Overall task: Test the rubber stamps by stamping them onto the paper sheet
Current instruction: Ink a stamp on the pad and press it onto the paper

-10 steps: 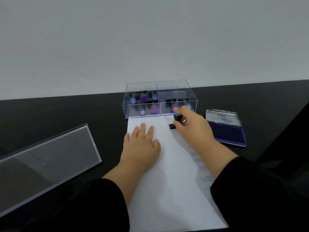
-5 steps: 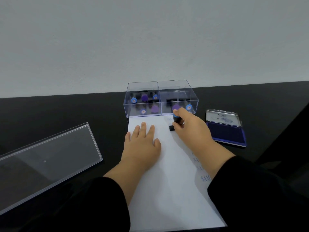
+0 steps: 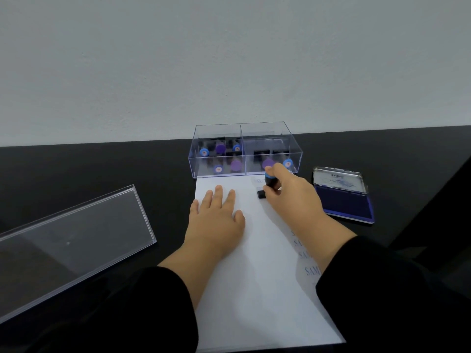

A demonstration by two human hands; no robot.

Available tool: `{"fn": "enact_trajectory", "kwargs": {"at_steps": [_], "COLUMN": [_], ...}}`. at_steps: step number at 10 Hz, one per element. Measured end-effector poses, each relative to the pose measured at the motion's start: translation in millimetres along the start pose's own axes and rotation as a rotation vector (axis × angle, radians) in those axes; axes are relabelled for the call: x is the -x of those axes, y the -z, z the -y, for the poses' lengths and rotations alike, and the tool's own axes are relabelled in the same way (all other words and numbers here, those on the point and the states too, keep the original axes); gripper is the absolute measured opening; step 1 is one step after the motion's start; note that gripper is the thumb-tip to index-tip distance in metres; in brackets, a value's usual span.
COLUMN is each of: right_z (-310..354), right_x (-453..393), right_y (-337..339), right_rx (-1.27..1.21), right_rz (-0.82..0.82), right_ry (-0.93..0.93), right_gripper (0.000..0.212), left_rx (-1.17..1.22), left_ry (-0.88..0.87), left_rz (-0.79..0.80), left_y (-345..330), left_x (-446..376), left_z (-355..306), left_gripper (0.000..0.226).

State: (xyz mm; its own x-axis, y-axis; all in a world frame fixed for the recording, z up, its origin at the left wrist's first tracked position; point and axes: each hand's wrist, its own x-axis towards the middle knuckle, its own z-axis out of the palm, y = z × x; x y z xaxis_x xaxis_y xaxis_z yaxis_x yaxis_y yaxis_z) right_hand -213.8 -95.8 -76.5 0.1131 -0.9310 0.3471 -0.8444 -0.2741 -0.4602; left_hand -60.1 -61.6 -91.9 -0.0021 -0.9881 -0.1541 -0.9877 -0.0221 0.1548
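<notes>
A white paper sheet (image 3: 257,289) lies on the black table in front of me. My left hand (image 3: 216,220) rests flat on its upper left part, fingers straight. My right hand (image 3: 290,197) grips a black rubber stamp with a blue band (image 3: 267,184), its base down on the sheet near the top edge. Several blue stamped words run down the sheet's right side, partly hidden by my right arm. A faint print shows just above the stamp.
A clear two-compartment box (image 3: 244,151) with several blue- and purple-topped stamps stands at the paper's far edge. An open blue ink pad (image 3: 344,200) lies to the right. The box's clear lid (image 3: 68,245) lies at the left.
My right hand has kept the stamp at almost the same spot near the top of the sheet. My left hand has stayed flat on the paper.
</notes>
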Motion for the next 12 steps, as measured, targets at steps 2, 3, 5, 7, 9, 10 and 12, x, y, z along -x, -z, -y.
{"fn": "enact_trajectory", "kwargs": {"at_steps": [2,3,5,7,9,10,12], "right_z": [2.0,3.0,0.4,1.5,4.5,2.8,3.2], "right_x": [-1.5,-1.8,-0.2,-3.1,-0.8,1.0,-2.1], "right_y": [1.7,1.5,0.9,2.7,3.0,3.7,4.2], "right_rx": [0.009,0.031,-0.02,-0.019,0.034,-0.009,-0.022], "right_rz": [0.016,0.02,-0.001,0.01,0.019,0.013,0.024], "right_ry": [-0.009,-0.006,-0.018,-0.034,-0.012,-0.023,-0.038], "right_gripper": [0.026,0.023,0.027,0.03,0.023,0.025,0.03], "left_rx": [0.006,0.004,0.012,0.017,0.017,0.011,0.007], "left_ry": [-0.002,-0.003,-0.001,-0.004,-0.002,0.002,0.0], "left_rz": [0.0,0.004,-0.006,-0.007,-0.01,-0.004,0.004], "left_y": [0.1,0.7,-0.6,-0.4,-0.5,0.2,1.3], "left_x": [0.4,0.1,0.2,-0.7,0.3,-0.1,0.4], "left_z": [-0.1,-0.3,0.4,0.3,0.5,-0.3,-0.6], "left_gripper": [0.055,0.055,0.055,0.055,0.055,0.055,0.055]}}
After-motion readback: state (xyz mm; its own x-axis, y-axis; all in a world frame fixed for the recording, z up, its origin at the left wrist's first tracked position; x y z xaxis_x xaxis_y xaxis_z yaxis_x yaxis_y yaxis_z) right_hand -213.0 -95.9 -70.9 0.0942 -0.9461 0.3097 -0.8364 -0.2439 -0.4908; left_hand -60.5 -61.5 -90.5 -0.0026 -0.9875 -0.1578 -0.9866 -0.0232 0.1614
